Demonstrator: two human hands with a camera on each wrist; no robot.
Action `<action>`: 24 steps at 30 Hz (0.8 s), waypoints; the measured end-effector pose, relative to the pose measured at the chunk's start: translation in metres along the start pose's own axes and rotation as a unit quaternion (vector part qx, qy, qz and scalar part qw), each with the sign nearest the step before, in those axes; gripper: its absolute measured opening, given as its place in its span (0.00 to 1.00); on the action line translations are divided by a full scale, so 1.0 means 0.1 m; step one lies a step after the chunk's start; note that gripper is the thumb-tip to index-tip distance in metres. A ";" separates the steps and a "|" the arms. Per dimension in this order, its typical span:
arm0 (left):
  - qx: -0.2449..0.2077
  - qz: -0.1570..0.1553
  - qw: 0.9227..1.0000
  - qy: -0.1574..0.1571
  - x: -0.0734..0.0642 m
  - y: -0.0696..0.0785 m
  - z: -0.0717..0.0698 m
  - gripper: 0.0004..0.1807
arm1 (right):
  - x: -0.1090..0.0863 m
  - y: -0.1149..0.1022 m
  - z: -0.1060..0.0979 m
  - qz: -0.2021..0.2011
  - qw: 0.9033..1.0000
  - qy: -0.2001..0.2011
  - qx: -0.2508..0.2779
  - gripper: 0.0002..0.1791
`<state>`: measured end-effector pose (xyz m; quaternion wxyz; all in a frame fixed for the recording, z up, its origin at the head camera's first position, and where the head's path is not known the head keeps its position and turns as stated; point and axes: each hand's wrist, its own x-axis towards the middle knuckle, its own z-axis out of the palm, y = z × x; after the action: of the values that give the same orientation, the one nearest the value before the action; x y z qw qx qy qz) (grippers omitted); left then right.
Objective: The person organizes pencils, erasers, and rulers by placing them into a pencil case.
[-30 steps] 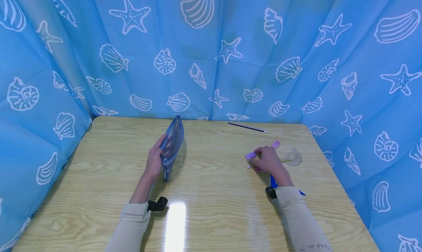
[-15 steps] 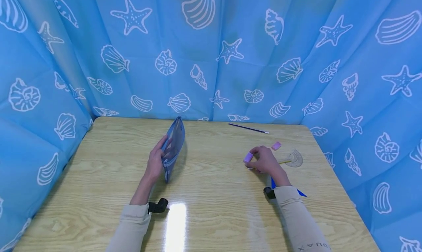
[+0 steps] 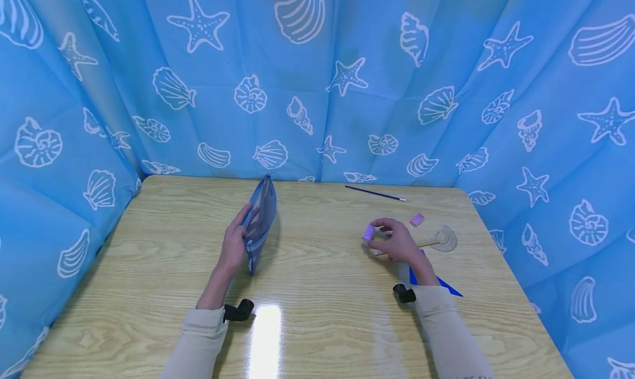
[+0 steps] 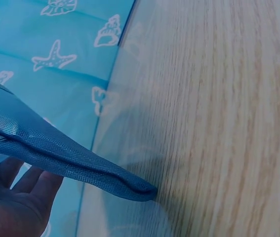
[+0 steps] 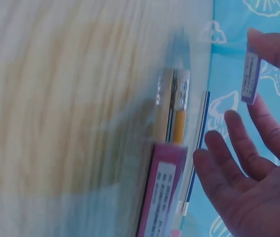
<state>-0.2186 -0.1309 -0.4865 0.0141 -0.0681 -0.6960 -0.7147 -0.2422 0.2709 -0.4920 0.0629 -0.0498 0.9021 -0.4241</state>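
Note:
A blue mesh zipper pouch (image 3: 263, 216) stands tilted on its edge in my left hand (image 3: 232, 249), its fingers showing through the mesh. In the left wrist view the pouch (image 4: 65, 148) slants across the hand (image 4: 23, 202), its lower corner close to the wood. My right hand (image 3: 399, 241) pinches a small purple eraser (image 3: 369, 232) between thumb and index finger, held up off the table. The right wrist view has this labelled eraser (image 5: 250, 76) at the fingertips, the other fingers spread. Below lie a pinkish-purple eraser (image 5: 162, 192) and a yellow pencil (image 5: 179, 126).
A dark pencil (image 3: 375, 193) lies near the back edge. A pink eraser (image 3: 416, 220) and a clear protractor (image 3: 445, 239) are right of my right hand, and a blue set square (image 3: 448, 288) is partly under that forearm. A blue shell-print curtain (image 3: 307, 92) surrounds the table.
My right hand has lifted the purple eraser and carried it slightly left, away from the pink one. The left hand and pouch stay about where they were.

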 end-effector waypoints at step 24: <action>-0.003 0.007 1.000 -0.010 0.00 -0.01 0.03 0.35 | 0.05 -0.17 0.24 -0.128 0.981 -0.034 0.145 0.27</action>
<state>-0.2181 -0.1279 -0.4871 0.0119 -0.0806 -0.6936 -0.7157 -0.2423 0.2411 -0.4950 0.0455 -0.1692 0.8143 -0.5533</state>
